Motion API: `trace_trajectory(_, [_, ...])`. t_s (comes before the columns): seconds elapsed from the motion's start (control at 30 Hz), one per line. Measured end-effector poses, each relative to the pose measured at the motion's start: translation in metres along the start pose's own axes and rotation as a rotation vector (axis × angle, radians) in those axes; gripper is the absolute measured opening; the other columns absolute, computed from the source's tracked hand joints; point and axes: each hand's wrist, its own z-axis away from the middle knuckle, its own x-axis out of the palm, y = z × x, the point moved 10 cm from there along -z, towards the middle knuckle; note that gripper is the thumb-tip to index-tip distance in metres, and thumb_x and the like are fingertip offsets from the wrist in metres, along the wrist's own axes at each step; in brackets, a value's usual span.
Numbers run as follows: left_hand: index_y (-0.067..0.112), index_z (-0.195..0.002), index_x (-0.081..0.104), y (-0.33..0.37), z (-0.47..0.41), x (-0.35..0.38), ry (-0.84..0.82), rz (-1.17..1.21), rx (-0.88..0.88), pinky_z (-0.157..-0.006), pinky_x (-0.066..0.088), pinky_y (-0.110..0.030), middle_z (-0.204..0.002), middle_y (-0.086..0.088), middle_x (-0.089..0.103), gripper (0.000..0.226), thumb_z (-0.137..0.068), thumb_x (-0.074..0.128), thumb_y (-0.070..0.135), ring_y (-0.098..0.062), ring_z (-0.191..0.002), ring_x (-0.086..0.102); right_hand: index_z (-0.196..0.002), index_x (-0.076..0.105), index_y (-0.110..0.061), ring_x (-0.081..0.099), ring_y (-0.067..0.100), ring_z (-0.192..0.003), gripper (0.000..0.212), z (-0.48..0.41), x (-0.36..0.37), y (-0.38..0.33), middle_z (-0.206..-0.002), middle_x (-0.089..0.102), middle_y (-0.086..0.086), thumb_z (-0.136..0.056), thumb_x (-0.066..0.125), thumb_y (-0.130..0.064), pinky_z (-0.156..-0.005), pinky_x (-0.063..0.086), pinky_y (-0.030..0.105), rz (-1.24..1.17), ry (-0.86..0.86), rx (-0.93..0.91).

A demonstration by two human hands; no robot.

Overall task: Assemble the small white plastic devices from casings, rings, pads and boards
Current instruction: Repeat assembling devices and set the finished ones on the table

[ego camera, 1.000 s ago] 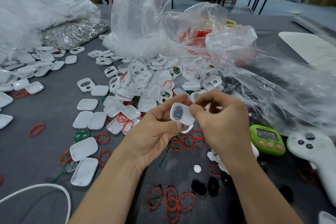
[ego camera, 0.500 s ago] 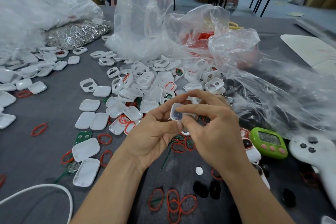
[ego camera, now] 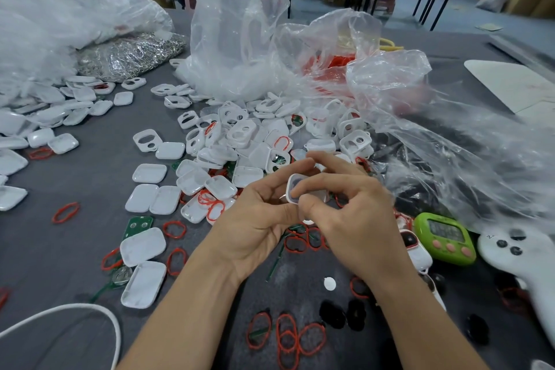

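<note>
My left hand (ego camera: 255, 219) holds a small white casing (ego camera: 292, 188) between thumb and fingers, above the middle of the grey table. My right hand (ego camera: 351, 213) pinches the same casing from the right, thumb and forefinger over its face, so most of it is hidden. A heap of white casings (ego camera: 240, 141) lies just behind my hands. Red rings (ego camera: 286, 336) lie in a cluster near the front, and more red rings (ego camera: 174, 230) sit among white flat covers (ego camera: 142, 246) to the left. Black pads (ego camera: 332, 314) lie in front of my right forearm. A green board (ego camera: 136, 225) pokes out beside the covers.
Clear plastic bags (ego camera: 240, 39) stand behind the heap and spread to the right. A bag of silver metal parts (ego camera: 129, 54) lies at back left. A green timer (ego camera: 444, 237) and a white handheld tool (ego camera: 516, 255) sit at right. A white cable (ego camera: 90, 312) curves at bottom left.
My right thumb and forefinger have closed over the casing's face, which showed its dark centre a second ago. Both hands stay together at about the same place.
</note>
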Motion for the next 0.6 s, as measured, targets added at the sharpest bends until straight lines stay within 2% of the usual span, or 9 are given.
trace_trajectory(0.07, [0.014,-0.113,0.079,0.0,0.0,0.001,0.004,-0.001,-0.003,-0.089,0.06,-0.03,-0.11,-0.014,0.075,0.056,-0.071,0.064,-0.018,-0.025,-0.105,0.072,-0.076,0.08,-0.042,0.049,-0.009,-0.131,0.022,-0.001,0.003,0.004,-0.128,0.062,-0.033,-0.072,0.067,-0.025,-0.11,0.044,0.028,-0.058,-0.026,0.022])
trace_trajectory(0.13, [0.014,-0.114,0.079,0.0,0.0,0.0,0.014,0.003,-0.008,-0.092,0.059,-0.032,-0.112,-0.015,0.074,0.057,-0.07,0.064,-0.019,-0.025,-0.104,0.072,-0.076,0.081,-0.04,0.057,-0.005,-0.126,0.02,-0.001,-0.001,0.007,-0.127,0.066,-0.027,-0.074,0.069,-0.023,-0.101,0.051,0.029,-0.133,0.006,0.034])
trace_trajectory(0.2, [0.014,-0.114,0.079,0.0,0.0,-0.001,0.022,0.01,-0.01,-0.092,0.058,-0.032,-0.112,-0.014,0.074,0.057,-0.069,0.063,-0.019,-0.024,-0.1,0.072,-0.08,0.081,-0.038,0.068,0.001,-0.111,0.018,-0.001,-0.012,0.011,-0.119,0.071,-0.023,-0.077,0.072,-0.023,-0.087,0.058,0.027,-0.199,0.099,0.049])
trace_trajectory(0.27, [0.014,-0.113,0.08,0.001,-0.001,-0.002,0.024,0.023,-0.014,-0.09,0.06,-0.033,-0.113,-0.012,0.075,0.055,-0.07,0.062,-0.016,-0.023,-0.1,0.073,-0.089,0.08,-0.036,0.073,0.003,-0.088,0.016,-0.001,-0.024,0.02,-0.1,0.076,-0.018,-0.077,0.075,-0.026,-0.075,0.059,0.024,-0.191,0.193,0.091])
trace_trajectory(0.37, [0.01,-0.122,0.072,0.0,-0.001,-0.002,0.024,0.029,-0.036,-0.089,0.061,-0.035,-0.121,-0.015,0.073,0.056,-0.073,0.06,-0.015,-0.026,-0.108,0.072,-0.098,0.08,-0.029,0.076,0.01,-0.075,0.017,-0.002,-0.024,0.038,-0.083,0.079,-0.011,-0.082,0.077,-0.025,-0.074,0.063,0.037,-0.207,0.184,0.226])
trace_trajectory(0.47, [0.007,-0.126,0.068,-0.001,-0.001,-0.005,0.048,-0.019,-0.06,-0.09,0.061,-0.037,-0.129,-0.019,0.07,0.059,-0.072,0.057,-0.014,-0.029,-0.112,0.07,-0.092,0.081,-0.029,0.074,0.018,-0.062,0.011,-0.003,-0.019,0.045,-0.078,0.079,-0.006,-0.087,0.076,-0.02,-0.065,0.065,0.046,-0.174,0.12,0.283])
trace_trajectory(0.53, [0.004,-0.122,0.067,-0.003,-0.001,-0.009,0.103,-0.042,-0.066,-0.087,0.062,-0.038,-0.121,-0.02,0.072,0.057,-0.069,0.056,-0.013,-0.03,-0.106,0.072,-0.089,0.082,-0.032,0.074,0.017,-0.061,0.013,-0.004,-0.019,0.043,-0.076,0.078,-0.007,-0.087,0.076,-0.021,-0.063,0.065,0.046,-0.139,0.113,0.265])
trace_trajectory(0.6, [0.004,-0.111,0.062,-0.003,-0.001,-0.014,0.198,-0.072,-0.039,-0.084,0.062,-0.041,-0.099,-0.019,0.074,0.05,-0.064,0.055,-0.011,-0.029,-0.09,0.072,-0.089,0.082,-0.035,0.074,0.012,-0.064,0.011,-0.004,-0.019,0.038,-0.073,0.077,-0.011,-0.082,0.076,-0.028,-0.065,0.064,0.041,-0.078,0.125,0.219])
